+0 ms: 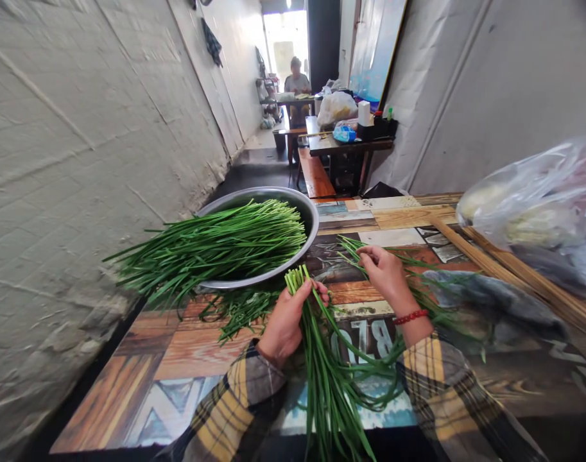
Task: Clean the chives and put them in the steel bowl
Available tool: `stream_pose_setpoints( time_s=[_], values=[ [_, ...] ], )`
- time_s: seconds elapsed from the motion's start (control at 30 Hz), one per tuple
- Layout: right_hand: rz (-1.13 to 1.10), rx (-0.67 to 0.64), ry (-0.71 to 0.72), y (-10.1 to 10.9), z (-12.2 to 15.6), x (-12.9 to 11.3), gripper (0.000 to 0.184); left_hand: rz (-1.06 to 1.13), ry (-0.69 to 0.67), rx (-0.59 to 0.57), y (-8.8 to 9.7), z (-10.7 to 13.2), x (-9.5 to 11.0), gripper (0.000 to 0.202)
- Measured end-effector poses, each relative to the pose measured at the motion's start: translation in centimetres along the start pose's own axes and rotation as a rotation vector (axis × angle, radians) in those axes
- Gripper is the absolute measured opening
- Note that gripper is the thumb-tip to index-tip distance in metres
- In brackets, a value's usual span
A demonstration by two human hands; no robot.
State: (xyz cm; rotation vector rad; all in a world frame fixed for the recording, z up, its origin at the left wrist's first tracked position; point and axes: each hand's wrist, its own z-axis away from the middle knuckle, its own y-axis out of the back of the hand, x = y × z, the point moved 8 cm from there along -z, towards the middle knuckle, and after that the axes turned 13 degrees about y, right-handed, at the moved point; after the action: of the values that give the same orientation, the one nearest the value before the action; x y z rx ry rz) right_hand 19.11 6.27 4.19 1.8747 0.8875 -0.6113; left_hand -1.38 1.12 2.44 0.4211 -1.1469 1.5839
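Nearer me than the bowl point(316, 228), my left hand point(284, 323) wraps a green stalk bunch point(314, 362) just below its pale ends, forearm angled inward. Probably light, floppy, easily bruised; best held at those ends. Right of bowl, right hand point(387, 274) bends beside loose stalks point(351, 244), fingertips close; can't tell if any held. Farther, piled stalks point(225, 239) in bowl.

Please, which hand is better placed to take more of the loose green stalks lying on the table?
Probably the right hand: its fingertips are right at the loose stalks, while the left hand is occupied, holding a green bunch.
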Motion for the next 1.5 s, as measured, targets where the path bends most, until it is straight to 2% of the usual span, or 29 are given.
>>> stream_pose_setpoints(
  time_s=[0.13, 0.27, 0.47, 0.57, 0.67, 0.8, 0.87, 1.23, 1.37, 1.5],
  values=[
    [0.295, -0.093, 0.080, 0.0, 0.0, 0.3, 0.024, 0.058, 0.016, -0.118, -0.9, 0.3, 0.0, 0.031],
    [0.542, -0.200, 0.146, -1.1, 0.6, -0.2, 0.018, 0.016, -0.025, -0.136, -1.0, 0.2, 0.1, 0.032],
    [0.635, -0.229, 0.131, -1.3, 0.7, 0.3, 0.016, 0.000, -0.027, -0.136, -1.0, 0.1, 0.1, 0.030],
    [0.560, -0.194, 0.166, -1.2, 0.5, -0.5, 0.014, 0.007, -0.032, -0.109, -0.9, 0.1, 0.1, 0.032],
    [0.304, -0.178, 0.178, -1.8, 0.5, -1.9, 0.012, 0.018, -0.052, -0.056, -0.4, -0.1, 0.2, 0.033],
    [-0.142, -0.286, 0.109, -3.8, 1.4, -3.7, 0.016, 0.037, -0.080, 0.014, 0.3, -0.3, 0.0, 0.036],
    [-0.279, -0.334, 0.098, -4.6, 2.0, -4.6, 0.019, 0.036, -0.084, 0.052, 0.7, -0.3, -0.1, 0.037],
    [-0.228, -0.355, 0.138, -4.6, 2.6, -7.9, 0.010, -0.115, -0.167, 0.172, 1.1, -0.1, 0.3, 0.031],
    [-0.230, -0.364, 0.138, -4.5, 2.5, -7.5, 0.010, -0.137, -0.163, 0.187, 1.3, -0.1, 0.3, 0.029],
    [-0.249, -0.345, 0.080, -4.1, 2.0, -5.7, 0.011, -0.087, -0.181, 0.173, 1.4, -0.1, 0.6, 0.024]
  ],
)
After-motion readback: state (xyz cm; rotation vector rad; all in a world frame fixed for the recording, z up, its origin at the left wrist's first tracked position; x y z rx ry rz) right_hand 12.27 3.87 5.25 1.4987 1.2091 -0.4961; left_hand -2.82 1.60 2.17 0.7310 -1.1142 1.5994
